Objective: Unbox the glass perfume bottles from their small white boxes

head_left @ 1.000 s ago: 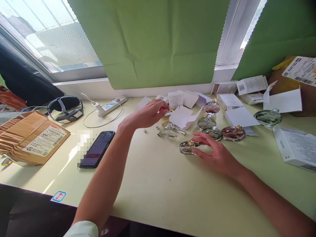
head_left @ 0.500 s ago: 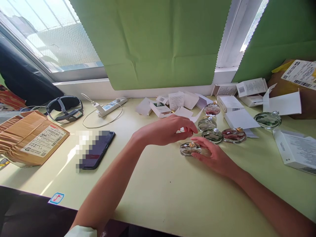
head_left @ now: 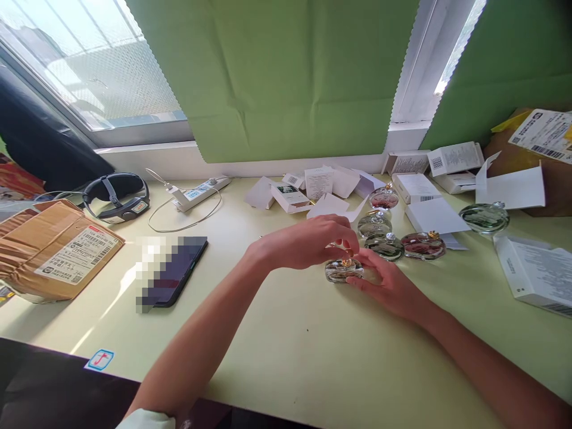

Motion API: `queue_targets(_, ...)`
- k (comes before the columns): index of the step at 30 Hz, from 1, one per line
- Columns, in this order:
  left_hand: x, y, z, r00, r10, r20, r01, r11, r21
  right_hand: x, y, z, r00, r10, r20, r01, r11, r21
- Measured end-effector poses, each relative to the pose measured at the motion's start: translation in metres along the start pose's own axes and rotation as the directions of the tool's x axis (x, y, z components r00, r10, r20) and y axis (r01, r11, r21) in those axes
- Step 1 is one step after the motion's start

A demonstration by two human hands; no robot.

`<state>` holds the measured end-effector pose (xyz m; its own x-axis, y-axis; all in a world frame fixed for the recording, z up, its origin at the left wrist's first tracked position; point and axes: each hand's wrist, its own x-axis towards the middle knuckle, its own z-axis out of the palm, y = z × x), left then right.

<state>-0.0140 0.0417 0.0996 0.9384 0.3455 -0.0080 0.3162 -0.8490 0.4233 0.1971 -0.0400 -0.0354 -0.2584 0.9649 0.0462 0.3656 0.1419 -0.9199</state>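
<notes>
Glass bottle (head_left: pixel 342 269) mid-desk, steadied by right hand (head_left: pixel 388 283), fingers curled against its side; left hand (head_left: pixel 308 241) arched above, fingertips pinched on gold cap (head_left: pixel 346 261). Labels unreadable.

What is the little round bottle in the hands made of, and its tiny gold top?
The bottle looks like clear, glossy glass: you can see through it and it throws bright glints. Its gold top looks like shiny metal, though gold-coated plastic would look the same. The right hand steadies the bottle on the table; the left hand fingers the top.
</notes>
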Motion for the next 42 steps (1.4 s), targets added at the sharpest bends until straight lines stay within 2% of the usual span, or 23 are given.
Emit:
queue_targets(10, 0.0004, -0.0004, 0.0029, 0.998, -0.052, 0.03, 0.052, 0.999, 0.007, 0.0007, 0.0025, -0.0009, 1.0, -0.018, 0.002, 0.018, 1.0, -0.017)
queue_targets(21, -0.0041, -0.0009, -0.0026, 0.997, -0.075, -0.029, 0.074, 0.997, -0.032, 0.0002, -0.0022, -0.0017, 0.999, -0.031, -0.008, 0.031, 0.999, -0.03)
queue_targets(29, -0.0039, -0.0029, -0.0011, 0.999, -0.042, 0.029, 0.042, 0.999, 0.009, -0.0002, -0.0002, -0.0017, 1.0, -0.008, -0.004, 0.008, 1.0, -0.015)
queue_targets(35, -0.004, -0.0034, 0.0013, 0.995, -0.092, 0.036, 0.093, 0.996, -0.013, 0.0001, 0.0011, -0.0011, 1.0, 0.018, 0.003, -0.018, 1.0, -0.023)
queue_targets(42, 0.0024, -0.0016, 0.0071, 0.998, -0.055, 0.038, 0.055, 0.998, 0.003, -0.0001, -0.0014, -0.0015, 1.0, 0.002, 0.023, -0.003, 1.0, 0.01)
